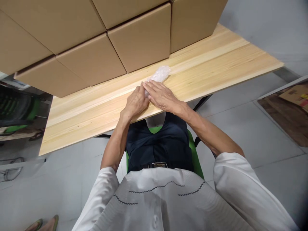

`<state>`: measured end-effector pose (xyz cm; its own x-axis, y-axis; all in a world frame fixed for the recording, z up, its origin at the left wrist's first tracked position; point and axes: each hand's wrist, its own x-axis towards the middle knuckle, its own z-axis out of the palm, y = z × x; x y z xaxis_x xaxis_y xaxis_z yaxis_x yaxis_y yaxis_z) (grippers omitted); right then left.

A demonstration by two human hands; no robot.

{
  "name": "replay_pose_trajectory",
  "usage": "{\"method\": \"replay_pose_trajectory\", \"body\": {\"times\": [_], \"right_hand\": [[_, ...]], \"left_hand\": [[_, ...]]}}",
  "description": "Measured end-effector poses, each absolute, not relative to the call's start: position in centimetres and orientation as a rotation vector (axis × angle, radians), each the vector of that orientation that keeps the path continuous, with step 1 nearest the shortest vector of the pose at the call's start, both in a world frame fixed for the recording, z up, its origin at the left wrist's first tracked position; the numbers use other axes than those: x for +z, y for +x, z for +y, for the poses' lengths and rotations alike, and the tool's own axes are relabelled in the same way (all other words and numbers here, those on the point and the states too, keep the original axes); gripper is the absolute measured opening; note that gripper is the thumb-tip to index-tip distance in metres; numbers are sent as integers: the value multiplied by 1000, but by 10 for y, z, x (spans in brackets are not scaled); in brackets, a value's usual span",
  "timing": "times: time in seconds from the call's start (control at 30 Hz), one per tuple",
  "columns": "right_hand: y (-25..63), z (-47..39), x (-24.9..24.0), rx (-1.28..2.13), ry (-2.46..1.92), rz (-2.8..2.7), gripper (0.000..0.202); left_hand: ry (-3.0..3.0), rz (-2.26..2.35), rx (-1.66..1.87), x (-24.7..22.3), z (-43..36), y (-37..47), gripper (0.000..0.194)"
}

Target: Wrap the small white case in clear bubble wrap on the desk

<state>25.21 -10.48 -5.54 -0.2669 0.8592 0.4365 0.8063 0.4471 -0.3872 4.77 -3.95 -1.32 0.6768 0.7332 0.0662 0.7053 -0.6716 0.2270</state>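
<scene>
A roll of clear, whitish bubble wrap (160, 73) lies slantwise on the wooden table (207, 70), its far end pointing up and to the right. My left hand (137, 101) is curled at the near left side of the wrap, its fingers bent and partly hidden. Across the near part of the roll rests my right hand (161, 94), flat, with its fingers stretched out and their tips touching the left hand. Whatever is inside the wrap cannot be made out.
Brown cardboard boxes (141, 38) stand stacked along the table's far side. A green chair (196, 160) is under me. Dark and green chair parts (19, 106) show at the left, and a person's sandalled foot (49, 224) at the lower left.
</scene>
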Motion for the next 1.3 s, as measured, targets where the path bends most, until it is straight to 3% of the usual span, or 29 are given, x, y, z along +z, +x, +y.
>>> {"method": "replay_pose_trajectory", "body": {"times": [0.2, 0.7, 0.83, 0.9, 1.03, 1.17, 1.3], "right_hand": [[261, -96, -74, 108, -1394, -2136, 70], [264, -101, -64, 79, -1455, -2206, 74], [269, -106, -62, 95, -1421, -2169, 76], [273, -115, -60, 41, -1397, -2097, 74], [279, -141, -56, -102, -1429, -1851, 59], [280, -154, -53, -169, -1424, -1734, 53], [280, -154, -53, -158, -1442, -1708, 51]], "left_hand": [[2693, 1136, 427, -32, -40, 42, 87], [2551, 1078, 543, -38, -45, 42, 90], [2463, 1005, 781, -41, -53, 22, 98], [2425, 1009, 1009, -45, -63, 2, 90], [2027, 1314, 1559, -49, -86, -42, 41], [1658, 1487, 1871, -48, -99, -61, 51], [1619, 1467, 1803, -48, -101, -59, 56]]}}
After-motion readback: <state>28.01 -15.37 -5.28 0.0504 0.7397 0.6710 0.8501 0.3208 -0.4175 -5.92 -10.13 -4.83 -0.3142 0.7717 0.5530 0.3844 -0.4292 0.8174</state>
